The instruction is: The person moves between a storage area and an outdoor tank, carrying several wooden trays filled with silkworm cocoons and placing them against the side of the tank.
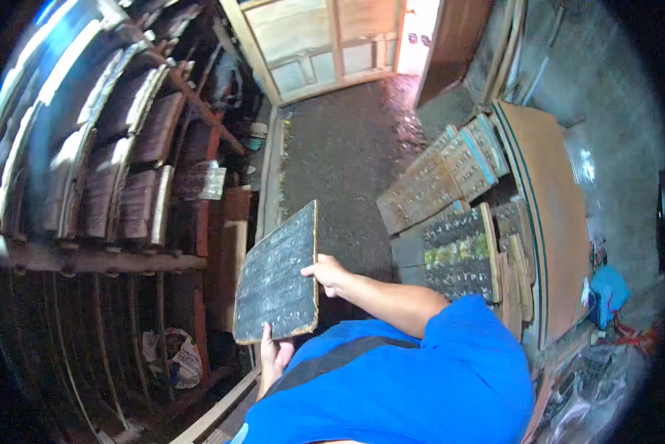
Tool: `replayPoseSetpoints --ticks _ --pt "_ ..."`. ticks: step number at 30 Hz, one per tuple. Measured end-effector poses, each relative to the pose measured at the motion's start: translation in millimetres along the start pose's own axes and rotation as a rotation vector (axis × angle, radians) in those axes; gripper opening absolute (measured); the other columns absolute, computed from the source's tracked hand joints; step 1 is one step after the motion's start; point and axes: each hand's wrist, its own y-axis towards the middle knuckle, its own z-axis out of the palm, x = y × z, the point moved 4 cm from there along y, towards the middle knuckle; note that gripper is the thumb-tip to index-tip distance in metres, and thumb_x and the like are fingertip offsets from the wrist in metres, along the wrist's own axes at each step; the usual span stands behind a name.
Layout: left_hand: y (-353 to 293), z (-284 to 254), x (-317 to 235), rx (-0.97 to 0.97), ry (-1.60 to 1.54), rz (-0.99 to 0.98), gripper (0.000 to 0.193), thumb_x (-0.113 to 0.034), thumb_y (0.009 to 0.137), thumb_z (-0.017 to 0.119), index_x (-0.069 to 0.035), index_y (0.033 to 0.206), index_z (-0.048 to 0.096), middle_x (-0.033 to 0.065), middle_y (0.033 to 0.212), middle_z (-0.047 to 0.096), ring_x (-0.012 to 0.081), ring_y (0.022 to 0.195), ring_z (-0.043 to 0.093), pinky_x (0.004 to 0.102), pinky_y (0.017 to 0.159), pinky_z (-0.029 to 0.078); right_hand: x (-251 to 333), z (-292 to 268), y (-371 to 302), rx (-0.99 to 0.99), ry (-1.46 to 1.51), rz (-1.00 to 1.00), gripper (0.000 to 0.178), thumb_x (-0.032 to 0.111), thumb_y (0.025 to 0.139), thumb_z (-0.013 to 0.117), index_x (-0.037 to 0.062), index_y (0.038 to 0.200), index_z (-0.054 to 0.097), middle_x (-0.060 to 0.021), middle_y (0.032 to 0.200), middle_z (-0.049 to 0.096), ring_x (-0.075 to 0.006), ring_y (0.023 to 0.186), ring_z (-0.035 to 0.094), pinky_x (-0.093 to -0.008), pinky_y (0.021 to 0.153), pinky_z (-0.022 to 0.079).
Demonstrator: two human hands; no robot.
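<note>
A flat rectangular board (277,270) is tilted in front of my body. Its face is dark grey with scattered white specks, and its edges look pale brown and rough. My right hand (328,276) grips the right edge, thumb on the face and fingers around behind. At the bottom edge, my left hand (275,354) has its thumb on the face, with its fingers partly hidden beneath the board.
On the left a rack (88,257) carries several dark slanted boards. A white bag (184,366) lies below it. To the right, several speckled boards (458,251) lean near a large tan panel (551,222). An open door (451,44) stands at the far end of the dark floor (340,155).
</note>
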Motion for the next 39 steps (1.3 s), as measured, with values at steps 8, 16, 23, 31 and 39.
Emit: replayPoseSetpoints --ticks 8,16,23,31,39 --pt "63 -30 2 -0.064 0.534 -0.333 0.066 -0.059 0.089 0.05 -0.007 0.13 0.044 0.0132 0.113 0.057 0.0271 0.094 0.06 0.0399 0.078 0.051 30 -109 18 -0.471 -0.256 -0.194 0.03 0.0 0.071 0.069 0.0002 0.098 0.057 -0.0141 0.088 0.066 -0.0244 0.08 0.062 -0.0389 0.072 0.049" --pt "104 -147 -71 -0.439 0.564 -0.227 0.031 -0.038 0.093 0.054 -0.011 0.11 0.053 0.0058 0.09 0.056 0.0175 0.069 0.058 0.0312 0.051 0.049 116 -143 -8 -0.819 -1.039 -0.262 0.034 0.009 0.077 0.064 0.0074 0.11 0.062 -0.0156 0.099 0.068 -0.0286 0.093 0.066 -0.0382 0.081 0.049" --pt "142 -189 -100 -0.51 0.482 -0.273 0.028 -0.036 0.094 0.053 -0.01 0.104 0.051 0.0052 0.081 0.055 0.0161 0.062 0.056 0.0289 0.043 0.043 147 -193 -18 -1.116 -1.232 0.024 0.03 0.023 0.081 0.064 0.0136 0.11 0.061 -0.0183 0.104 0.065 -0.037 0.1 0.061 -0.0456 0.085 0.048" --pt "197 -151 -146 -0.544 0.565 -0.253 0.021 -0.034 0.094 0.053 -0.014 0.101 0.054 0.001 0.076 0.055 0.0135 0.054 0.054 0.0266 0.043 0.043 151 -192 -33 -1.179 -1.097 0.02 0.026 0.019 0.083 0.064 0.0088 0.106 0.062 -0.018 0.102 0.065 -0.0368 0.096 0.062 -0.046 0.081 0.048" --pt "232 -82 -179 -0.563 0.711 -0.132 0.024 -0.034 0.092 0.056 -0.012 0.103 0.052 0.0037 0.078 0.055 0.0165 0.065 0.055 0.0319 0.053 0.045 157 -265 6 -1.225 -1.114 -0.066 0.029 0.021 0.083 0.064 0.0108 0.11 0.059 -0.0195 0.1 0.065 -0.041 0.096 0.06 -0.0477 0.081 0.048"
